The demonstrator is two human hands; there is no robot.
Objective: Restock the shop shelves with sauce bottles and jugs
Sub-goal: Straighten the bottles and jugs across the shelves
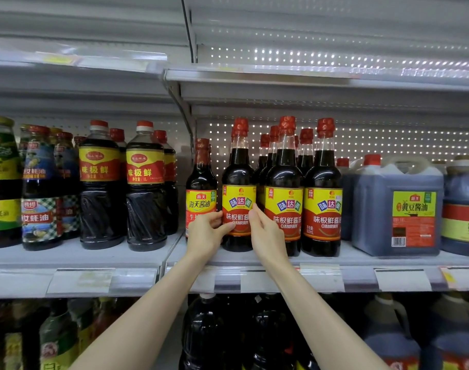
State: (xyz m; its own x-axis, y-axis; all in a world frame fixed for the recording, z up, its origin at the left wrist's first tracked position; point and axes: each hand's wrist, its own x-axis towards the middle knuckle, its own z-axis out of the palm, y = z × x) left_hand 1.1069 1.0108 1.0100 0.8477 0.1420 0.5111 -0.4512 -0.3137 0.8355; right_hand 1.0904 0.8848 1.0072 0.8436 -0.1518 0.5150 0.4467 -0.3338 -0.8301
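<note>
— Red-capped sauce bottle [238, 172] is standing at the shelf [361, 260] front, between the smaller bottle [201, 182] and the matching bottles [284, 182]?

— Yes. Your left hand [208, 232] curls round its lower left side; your right hand [265, 232] pinches the label's right edge. Best, I think: turn it label-forward, slide it level with its neighbours, keep the base flat so nothing tips.

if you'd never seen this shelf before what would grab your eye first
Two bare arms reach up the middle, and the left hand and right hand grip a dark sauce bottle with a yellow and red label at the front of the middle shelf. It stands at the left end of a row of matching red-capped bottles, with a big square jug to their right.
</note>
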